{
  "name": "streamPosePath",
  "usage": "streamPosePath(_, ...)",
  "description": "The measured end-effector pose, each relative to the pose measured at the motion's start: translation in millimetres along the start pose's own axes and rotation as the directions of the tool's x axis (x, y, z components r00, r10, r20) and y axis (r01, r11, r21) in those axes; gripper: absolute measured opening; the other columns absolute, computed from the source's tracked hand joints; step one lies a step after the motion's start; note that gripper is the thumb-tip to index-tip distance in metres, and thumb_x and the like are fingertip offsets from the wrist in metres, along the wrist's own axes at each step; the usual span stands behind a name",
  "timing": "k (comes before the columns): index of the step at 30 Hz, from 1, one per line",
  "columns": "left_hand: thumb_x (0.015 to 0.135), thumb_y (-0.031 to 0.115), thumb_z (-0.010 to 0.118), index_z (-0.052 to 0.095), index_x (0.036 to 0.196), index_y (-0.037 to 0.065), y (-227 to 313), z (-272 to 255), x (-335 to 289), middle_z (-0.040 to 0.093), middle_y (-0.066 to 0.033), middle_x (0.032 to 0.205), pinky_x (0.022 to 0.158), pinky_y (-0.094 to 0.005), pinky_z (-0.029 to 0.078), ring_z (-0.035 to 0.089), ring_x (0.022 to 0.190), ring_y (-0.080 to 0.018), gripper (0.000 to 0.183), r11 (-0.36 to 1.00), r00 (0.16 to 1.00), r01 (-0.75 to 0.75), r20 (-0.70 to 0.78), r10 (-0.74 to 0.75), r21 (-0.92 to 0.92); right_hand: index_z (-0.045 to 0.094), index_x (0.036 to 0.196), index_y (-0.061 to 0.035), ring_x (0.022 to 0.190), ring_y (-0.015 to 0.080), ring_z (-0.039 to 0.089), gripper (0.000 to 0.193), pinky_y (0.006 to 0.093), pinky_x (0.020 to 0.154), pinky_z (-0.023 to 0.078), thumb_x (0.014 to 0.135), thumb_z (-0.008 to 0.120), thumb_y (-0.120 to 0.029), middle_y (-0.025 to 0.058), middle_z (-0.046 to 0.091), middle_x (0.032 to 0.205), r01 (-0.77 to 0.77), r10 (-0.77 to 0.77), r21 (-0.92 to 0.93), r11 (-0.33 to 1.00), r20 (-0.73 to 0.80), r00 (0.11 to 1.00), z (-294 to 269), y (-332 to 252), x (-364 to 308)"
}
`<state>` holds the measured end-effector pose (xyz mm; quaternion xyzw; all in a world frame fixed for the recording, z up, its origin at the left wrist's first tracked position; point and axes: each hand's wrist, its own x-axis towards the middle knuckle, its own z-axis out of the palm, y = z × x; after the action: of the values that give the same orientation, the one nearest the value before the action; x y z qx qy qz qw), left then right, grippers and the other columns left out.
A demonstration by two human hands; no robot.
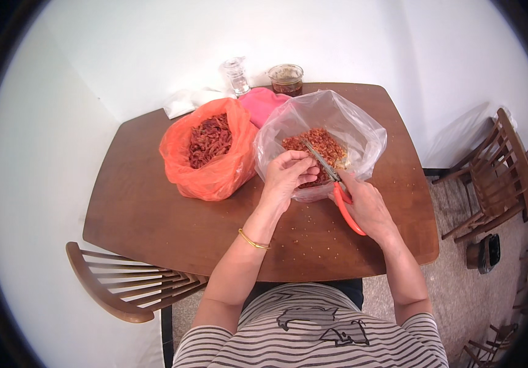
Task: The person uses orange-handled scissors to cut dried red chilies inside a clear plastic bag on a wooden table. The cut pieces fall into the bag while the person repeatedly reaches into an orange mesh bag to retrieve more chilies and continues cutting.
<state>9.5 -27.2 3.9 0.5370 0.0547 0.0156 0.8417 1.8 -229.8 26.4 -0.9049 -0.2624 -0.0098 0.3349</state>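
Observation:
My right hand grips a pair of scissors with orange-red handles, and the dark blades point up and left over the clear plastic bag. Close beside the blades, the fingers of my left hand are pinched together; what they hold is too small or hidden to make out. Inside the clear bag lies a heap of small cut dried chili pieces with pale seeds. To its left stands an open orange-red plastic bag filled with larger dried red chilies.
Behind the bags are a pink cloth, a clear cup, a glass jar with dark contents and white crumpled material. Seeds are scattered on the wooden table. A chair touches the near left; another chair stands right.

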Motion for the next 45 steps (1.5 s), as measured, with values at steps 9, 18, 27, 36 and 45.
streamPosePath(9,0.09,0.007,0.066,0.062,0.1,-0.001,1.1,-3.6,-0.1,0.069,-0.0109,0.092,0.069,-0.0284,0.058,0.068,0.079,-0.0171,0.013,0.999,1.0,-0.014,-0.015,0.015,0.039,0.051,0.125,-0.0055,0.091,0.0433,0.061,0.04,0.0494,0.077,0.049,0.092,0.061,-0.025,0.0252,0.063,0.099,0.012,-0.012,0.003,1.0,0.014,1.0,-0.5,-4.4,-1.0)
streamPosePath(18,0.09,0.008,0.065,0.06,0.099,0.002,0.7,-0.3,0.4,0.068,-0.0087,0.092,0.063,-0.0249,0.056,0.067,0.077,-0.0141,0.012,0.983,0.997,-0.061,-0.043,0.069,0.174,0.056,0.115,-0.0018,0.089,0.0459,0.06,0.038,0.0487,0.075,0.047,0.087,0.068,-0.024,0.0282,0.062,0.085,-0.039,0.03,0.129,0.991,0.074,0.997,-6.6,-9.0,0.7)
streamPosePath(27,0.085,0.003,0.056,0.067,0.105,0.003,83.9,-11.9,-19.9,0.069,-0.0155,0.094,0.078,-0.0372,0.053,0.068,0.086,-0.0275,0.022,0.412,0.785,-0.34,0.014,0.619,0.845,0.056,0.122,-0.0022,0.088,0.041,0.058,0.042,0.0468,0.074,0.047,0.087,0.068,-0.022,0.0267,0.061,0.088,-0.061,0.06,0.168,0.984,0.01,0.998,-3.2,5.3,0.8)
streamPosePath(36,0.076,0.02,0.066,0.077,0.092,0.017,149.5,-149.5,35.8,0.072,-0.0088,0.097,0.084,-0.0418,0.053,0.067,0.095,-0.0281,0.019,-0.005,0.958,0.182,-0.176,0.227,0.983,0.056,0.12,-0.0021,0.092,0.0474,0.058,0.041,0.0509,0.075,0.047,0.085,0.069,-0.022,0.03,0.062,0.088,-0.034,0.03,0.14,0.99,0.031,0.999,-14.2,-10.8,0.6)
streamPosePath(45,0.072,0.011,0.072,0.072,0.088,0.002,137.7,-171.4,57.3,0.072,-0.0121,0.084,0.069,-0.0335,0.055,0.071,0.074,-0.0216,0.018,0.524,0.93,0.184,-0.32,0.182,0.832,0.057,0.119,-0.0019,0.092,0.0469,0.059,0.041,0.0501,0.075,0.047,0.085,0.069,-0.022,0.0297,0.062,0.088,-0.036,0.034,0.118,0.992,0.015,0.999,-14.7,-9.6,-0.2)
